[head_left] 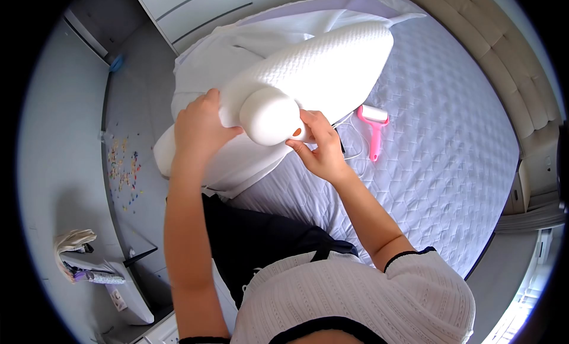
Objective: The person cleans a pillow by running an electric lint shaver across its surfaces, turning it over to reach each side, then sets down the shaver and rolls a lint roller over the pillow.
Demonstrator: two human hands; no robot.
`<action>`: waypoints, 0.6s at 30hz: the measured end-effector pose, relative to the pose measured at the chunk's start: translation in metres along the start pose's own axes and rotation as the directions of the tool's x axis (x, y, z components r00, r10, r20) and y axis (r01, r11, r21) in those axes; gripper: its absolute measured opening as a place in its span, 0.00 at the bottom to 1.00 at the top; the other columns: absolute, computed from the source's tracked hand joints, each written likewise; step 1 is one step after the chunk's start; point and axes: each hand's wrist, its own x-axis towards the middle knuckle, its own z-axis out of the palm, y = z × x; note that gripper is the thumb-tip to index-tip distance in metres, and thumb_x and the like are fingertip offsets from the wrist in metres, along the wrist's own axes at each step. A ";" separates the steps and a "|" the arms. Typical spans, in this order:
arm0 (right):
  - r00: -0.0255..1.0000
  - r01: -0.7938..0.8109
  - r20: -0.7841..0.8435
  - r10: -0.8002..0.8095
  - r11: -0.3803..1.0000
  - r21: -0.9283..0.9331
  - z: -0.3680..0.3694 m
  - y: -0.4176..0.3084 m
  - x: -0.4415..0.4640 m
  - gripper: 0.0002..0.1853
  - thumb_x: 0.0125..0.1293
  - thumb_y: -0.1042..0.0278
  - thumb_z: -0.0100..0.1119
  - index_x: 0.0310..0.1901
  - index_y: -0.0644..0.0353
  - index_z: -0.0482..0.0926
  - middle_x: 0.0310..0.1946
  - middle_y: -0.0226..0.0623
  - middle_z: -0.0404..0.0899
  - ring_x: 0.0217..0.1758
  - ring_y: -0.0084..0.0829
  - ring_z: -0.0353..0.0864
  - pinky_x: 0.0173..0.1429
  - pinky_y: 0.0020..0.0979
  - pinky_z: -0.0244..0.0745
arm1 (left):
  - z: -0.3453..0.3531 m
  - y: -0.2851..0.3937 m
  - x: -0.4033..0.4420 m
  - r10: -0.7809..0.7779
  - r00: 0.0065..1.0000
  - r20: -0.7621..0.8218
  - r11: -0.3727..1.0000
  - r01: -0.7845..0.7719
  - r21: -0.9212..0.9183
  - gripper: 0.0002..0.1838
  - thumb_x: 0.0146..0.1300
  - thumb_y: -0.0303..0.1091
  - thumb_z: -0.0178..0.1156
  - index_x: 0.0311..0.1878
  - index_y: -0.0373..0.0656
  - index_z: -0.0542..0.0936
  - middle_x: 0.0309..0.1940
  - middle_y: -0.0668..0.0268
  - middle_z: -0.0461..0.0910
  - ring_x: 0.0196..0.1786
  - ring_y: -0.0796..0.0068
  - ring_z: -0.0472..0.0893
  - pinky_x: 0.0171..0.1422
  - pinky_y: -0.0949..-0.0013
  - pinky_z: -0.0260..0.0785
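In my right hand [320, 145] is a white, rounded handheld device [269, 115] with an orange spot on its side. My thumb and fingers close around its narrower end, and its broad round head rests against or just over a white pillow [332, 62] with a textured cover. My left hand [204, 127] grips the near left side of the pillow, the thumb toward the device and the fingertips partly hidden. White bedding [207, 71] lies bunched beyond and below the pillow.
A pink lint roller [374, 130] lies on the quilted mattress [438, 148], right of my right hand. A white cord [357, 143] curls beside it. Small colourful pieces [123, 169] are scattered on the floor at left. A padded headboard [492, 53] borders the bed's right side.
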 end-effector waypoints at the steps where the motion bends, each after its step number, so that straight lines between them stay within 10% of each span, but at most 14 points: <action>1: 1.000 0.027 0.011 -0.027 0.999 -0.038 -0.003 0.004 0.000 0.29 0.60 0.75 0.73 0.63 0.66 0.73 0.46 0.42 0.79 0.45 0.32 0.80 0.42 0.29 0.78 | -0.008 0.001 0.002 0.005 1.000 -0.005 1.000 -0.005 0.000 0.34 0.39 0.43 0.82 0.49 0.40 0.80 0.38 0.57 0.84 0.45 0.53 0.83 0.49 0.55 0.73; 7: 0.965 -0.174 -0.208 0.159 0.983 -0.054 -0.022 0.011 0.003 0.28 0.59 0.73 0.74 0.60 0.67 0.74 0.44 0.47 0.78 0.44 0.39 0.80 0.45 0.34 0.77 | -0.049 -0.029 0.010 0.016 0.998 0.055 0.998 -0.012 -0.064 0.27 0.41 0.35 0.80 0.46 0.38 0.81 0.43 0.53 0.86 0.48 0.50 0.84 0.51 0.56 0.74; 10: 0.902 -0.280 -0.332 0.276 0.959 0.037 -0.032 0.034 0.001 0.26 0.64 0.75 0.70 0.61 0.70 0.72 0.43 0.38 0.75 0.40 0.26 0.74 0.42 0.24 0.72 | -0.063 -0.052 -0.001 0.029 0.995 0.100 0.993 -0.018 -0.114 0.29 0.38 0.35 0.80 0.47 0.38 0.82 0.44 0.52 0.84 0.49 0.49 0.82 0.52 0.57 0.73; 18: 0.822 -0.370 -0.393 0.412 0.911 0.183 -0.038 0.036 0.010 0.24 0.70 0.73 0.65 0.63 0.72 0.70 0.42 0.29 0.72 0.38 0.16 0.69 0.41 0.19 0.67 | -0.041 -0.052 -0.023 0.089 0.992 -0.088 0.991 -0.079 0.111 0.50 0.35 0.45 0.81 0.66 0.42 0.73 0.55 0.55 0.78 0.60 0.51 0.75 0.66 0.53 0.64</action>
